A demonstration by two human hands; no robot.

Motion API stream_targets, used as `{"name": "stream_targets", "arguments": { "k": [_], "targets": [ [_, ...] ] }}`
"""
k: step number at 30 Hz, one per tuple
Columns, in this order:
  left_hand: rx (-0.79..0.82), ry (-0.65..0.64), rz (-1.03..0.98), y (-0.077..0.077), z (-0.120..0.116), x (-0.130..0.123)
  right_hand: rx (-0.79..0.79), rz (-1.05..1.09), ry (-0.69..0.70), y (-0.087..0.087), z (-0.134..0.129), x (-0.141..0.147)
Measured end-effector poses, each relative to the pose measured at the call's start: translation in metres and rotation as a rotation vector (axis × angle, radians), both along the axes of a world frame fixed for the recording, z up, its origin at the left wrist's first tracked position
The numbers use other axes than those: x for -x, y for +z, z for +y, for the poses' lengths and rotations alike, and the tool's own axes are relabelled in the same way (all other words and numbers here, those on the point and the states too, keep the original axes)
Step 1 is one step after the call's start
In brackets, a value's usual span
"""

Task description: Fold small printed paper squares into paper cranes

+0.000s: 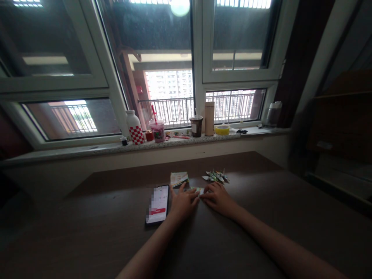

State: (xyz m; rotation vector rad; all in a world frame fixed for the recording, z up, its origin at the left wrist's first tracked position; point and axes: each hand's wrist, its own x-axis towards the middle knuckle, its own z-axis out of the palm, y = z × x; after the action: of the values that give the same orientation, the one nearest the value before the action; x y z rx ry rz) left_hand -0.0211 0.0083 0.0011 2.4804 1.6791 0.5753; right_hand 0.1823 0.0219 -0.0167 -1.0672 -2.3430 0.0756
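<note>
A small piece of printed paper (197, 189) lies on the brown table between my two hands, mostly covered by fingers. My left hand (183, 202) rests beside it, its outer fingers spread on the table and its thumb and index finger closed on the paper's left edge. From the other side, the fingers of my right hand (219, 198) are bent together at the right edge of the same paper. Just beyond my left hand is a stack of printed paper sheets (179, 178). Past my right hand sits a pile of folded paper pieces with pointed tips (216, 176).
A lit phone (157, 204) lies left of my left hand. Along the windowsill (113, 147) stand a checked bottle (135, 128), a pink cup (157, 130), a dark drink cup (196, 126), a tan flask (209, 119) and yellow tape (222, 130).
</note>
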Motion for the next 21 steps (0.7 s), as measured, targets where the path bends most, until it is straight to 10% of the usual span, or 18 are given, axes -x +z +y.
{"name": "stream_targets", "arguments": {
  "k": [21],
  "targets": [
    [-0.033, -0.007, 0.035, -0.0043, 0.0024, 0.0046, 0.031, 0.11, -0.064, 0.0032, 0.0047, -0.008]
  ]
}}
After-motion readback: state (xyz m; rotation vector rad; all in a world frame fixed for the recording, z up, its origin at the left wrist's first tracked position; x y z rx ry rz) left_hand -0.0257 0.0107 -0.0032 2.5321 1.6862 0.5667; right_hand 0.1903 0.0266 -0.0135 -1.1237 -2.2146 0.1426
